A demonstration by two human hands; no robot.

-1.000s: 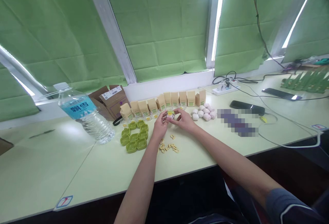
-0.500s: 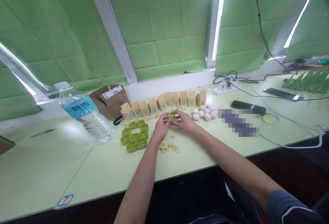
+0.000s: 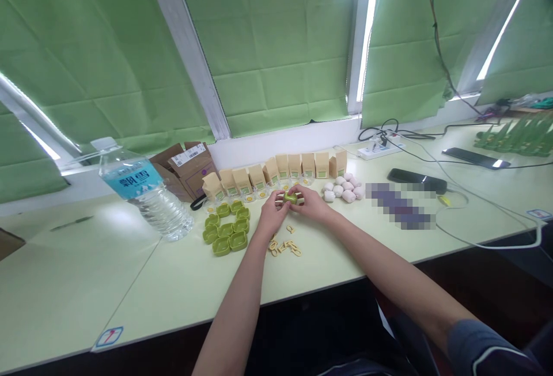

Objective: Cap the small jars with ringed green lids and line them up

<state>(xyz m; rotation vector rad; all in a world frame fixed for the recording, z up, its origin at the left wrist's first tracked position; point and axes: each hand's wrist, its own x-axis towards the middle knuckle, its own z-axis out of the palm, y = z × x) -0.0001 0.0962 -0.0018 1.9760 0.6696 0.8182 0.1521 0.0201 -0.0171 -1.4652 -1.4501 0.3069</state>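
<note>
Between my two hands is a small green plastic case (image 3: pixel 291 198), rounded at the edges. The fingers of my left hand (image 3: pixel 272 212) close on its left side, and those of my right hand (image 3: pixel 311 204) on its right. Left of my hands, several open green square cups (image 3: pixel 225 230) of a similar colour lie grouped together. Small yellow loop-shaped clips (image 3: pixel 290 248) lie loose below my wrists. To the right sits a pile of white and pale pink rolled pieces (image 3: pixel 344 188).
A row of small tan paper boxes (image 3: pixel 295 165) stands behind my hands, with clear round pieces before it. A large water bottle (image 3: pixel 147 192) and a brown carton (image 3: pixel 190 171) are at left. Phones (image 3: pixel 417 181), cables and a power strip (image 3: pixel 380 149) occupy the right.
The green case has tilted between my fingers and now shows a rounder, shinier side. My hands stay in nearly the same place.
</note>
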